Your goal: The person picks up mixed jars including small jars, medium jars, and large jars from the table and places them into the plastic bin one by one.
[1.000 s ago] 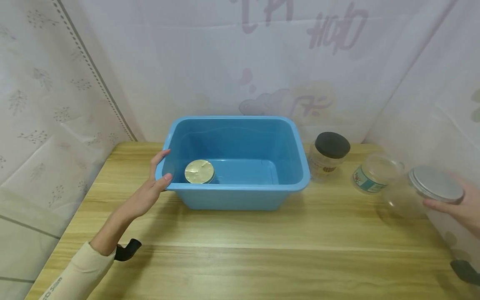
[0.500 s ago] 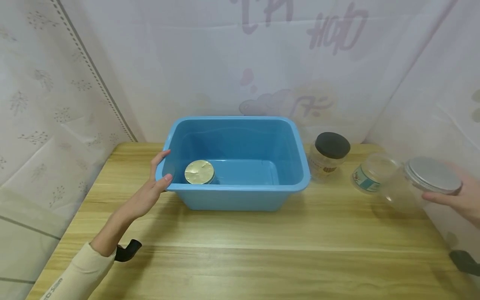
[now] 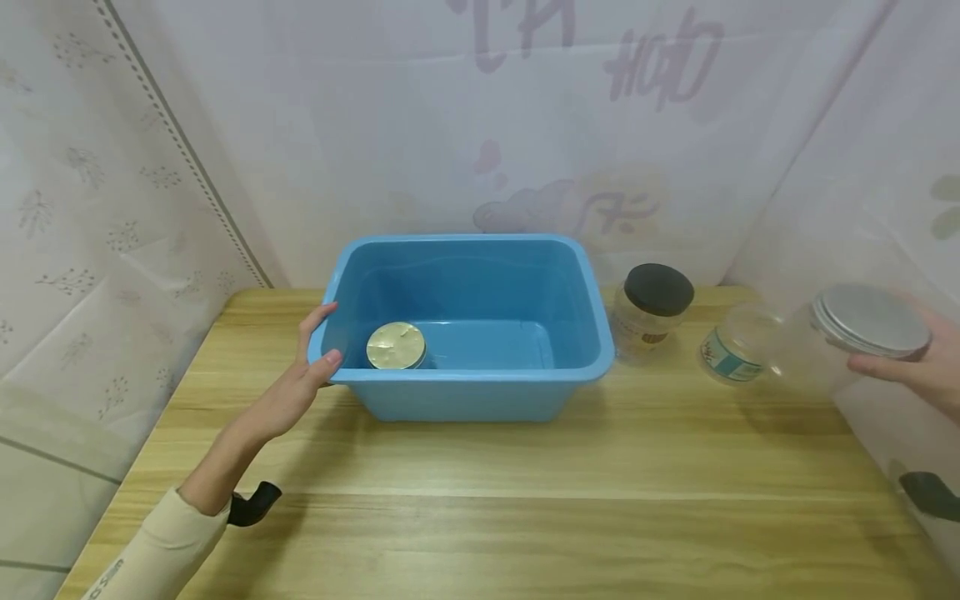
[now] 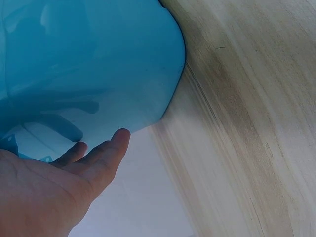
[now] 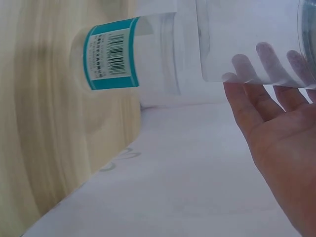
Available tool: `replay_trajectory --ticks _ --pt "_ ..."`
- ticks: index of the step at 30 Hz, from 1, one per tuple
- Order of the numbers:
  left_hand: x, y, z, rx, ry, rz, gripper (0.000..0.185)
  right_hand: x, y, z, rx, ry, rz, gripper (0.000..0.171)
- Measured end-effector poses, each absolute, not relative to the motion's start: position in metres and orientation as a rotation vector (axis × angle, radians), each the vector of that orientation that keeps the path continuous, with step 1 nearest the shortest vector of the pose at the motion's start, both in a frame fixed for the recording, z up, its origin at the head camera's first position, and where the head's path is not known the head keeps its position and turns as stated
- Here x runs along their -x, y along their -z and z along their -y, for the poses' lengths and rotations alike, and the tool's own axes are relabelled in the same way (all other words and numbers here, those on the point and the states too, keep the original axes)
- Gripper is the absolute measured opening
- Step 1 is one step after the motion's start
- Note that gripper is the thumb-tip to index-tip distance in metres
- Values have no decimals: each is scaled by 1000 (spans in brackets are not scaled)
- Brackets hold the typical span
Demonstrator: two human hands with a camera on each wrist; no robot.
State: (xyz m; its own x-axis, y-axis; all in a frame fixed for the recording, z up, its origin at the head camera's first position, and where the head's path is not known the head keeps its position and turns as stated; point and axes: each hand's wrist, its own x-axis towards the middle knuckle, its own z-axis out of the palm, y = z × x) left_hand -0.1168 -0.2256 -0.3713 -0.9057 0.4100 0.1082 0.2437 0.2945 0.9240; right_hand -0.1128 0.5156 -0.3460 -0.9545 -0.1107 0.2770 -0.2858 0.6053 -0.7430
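Clear plastic jar [image 3: 832,350] with a silver lid [image 3: 870,319] is tilting in the right hand's [image 3: 918,371] grip, its body seemingly near-invisible; left hand [image 3: 300,387] is gripping the blue tub [image 3: 465,392].

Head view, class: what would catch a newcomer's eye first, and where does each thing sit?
A bright blue tub stands mid-table, with a gold-lidded jar inside at its left end; the left hand holds the tub's left rim. At far right, the right hand holds a clear jar with a silver lid above the wooden table.
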Motion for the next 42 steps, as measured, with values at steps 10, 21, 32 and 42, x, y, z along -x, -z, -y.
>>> replay_trajectory --ticks 10,21,32,42 --pt "117 371 226 -626 -1674 -2396 63 123 325 -502 -348 -1295 2634 94" --pt "117 371 225 -621 -1682 -2393 63 136 316 -489 -398 -1294 2686 92" --pt "117 371 225 -612 -1662 -2411 63 145 310 -483 -365 -1260 2705 90" --pt "118 372 225 -609 -1677 -2402 63 152 302 -468 -338 -1220 2750 91"
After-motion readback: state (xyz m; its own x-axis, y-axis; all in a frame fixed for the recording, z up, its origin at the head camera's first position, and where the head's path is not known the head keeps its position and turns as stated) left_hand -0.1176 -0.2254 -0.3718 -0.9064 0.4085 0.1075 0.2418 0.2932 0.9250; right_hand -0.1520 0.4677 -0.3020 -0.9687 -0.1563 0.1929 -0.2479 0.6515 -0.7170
